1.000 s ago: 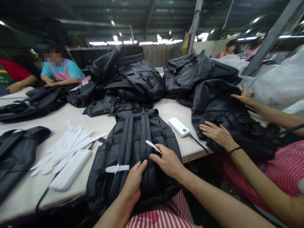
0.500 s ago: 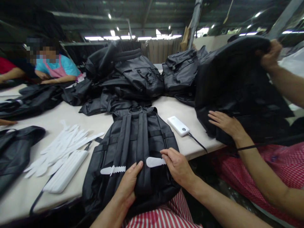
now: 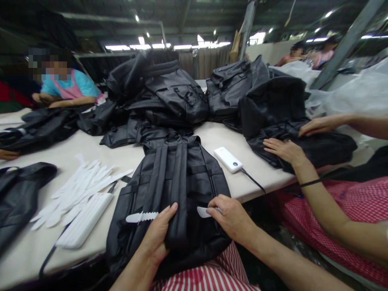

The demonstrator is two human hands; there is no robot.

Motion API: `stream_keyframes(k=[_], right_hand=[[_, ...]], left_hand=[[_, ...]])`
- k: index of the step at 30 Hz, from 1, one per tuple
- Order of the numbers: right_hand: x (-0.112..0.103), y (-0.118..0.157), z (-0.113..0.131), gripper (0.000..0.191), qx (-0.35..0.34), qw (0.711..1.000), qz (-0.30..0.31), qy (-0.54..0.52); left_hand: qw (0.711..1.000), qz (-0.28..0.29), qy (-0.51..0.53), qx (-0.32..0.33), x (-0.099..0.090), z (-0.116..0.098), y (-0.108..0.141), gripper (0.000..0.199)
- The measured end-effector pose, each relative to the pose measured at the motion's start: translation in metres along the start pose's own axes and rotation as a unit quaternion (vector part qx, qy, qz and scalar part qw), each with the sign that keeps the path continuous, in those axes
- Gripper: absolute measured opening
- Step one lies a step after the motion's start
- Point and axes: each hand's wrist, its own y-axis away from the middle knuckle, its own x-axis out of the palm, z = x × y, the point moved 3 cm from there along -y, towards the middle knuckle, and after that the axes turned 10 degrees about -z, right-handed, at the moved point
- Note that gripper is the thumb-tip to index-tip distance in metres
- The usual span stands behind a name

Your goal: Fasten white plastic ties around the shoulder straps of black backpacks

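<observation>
Backpack (image 3: 182,178) lengthwise, top end away

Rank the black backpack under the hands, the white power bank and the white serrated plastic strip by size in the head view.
Largest: black backpack.
Then, unranked: the white power bank and the white serrated plastic strip look similarly long, and the strip lies nearer the camera.

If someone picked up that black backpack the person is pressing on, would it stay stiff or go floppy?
Probably floppy: the black backpack lies flattened on the table, with soft creases around the left hand. It also looks fairly light for its size, with little sign of anything packed inside. The sheen suggests a slightly slippery surface.
</observation>
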Motion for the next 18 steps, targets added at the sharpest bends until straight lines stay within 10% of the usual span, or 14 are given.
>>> stream_keyframes(k=[9,18], right_hand=[[0.052,-0.018,0.005,0.01,0.195,0.955,-0.028,-0.221],[0.076,-0.04,0.012,0.014,0.342,0.814,-0.02,-0.47]], left_hand=[[0.999,0.027,0.016,0.005,0.008,-0.005,0.008,0.019],[0.998,0.062,0.029,0.015,0.014,0.011,-0.002,0.03]])
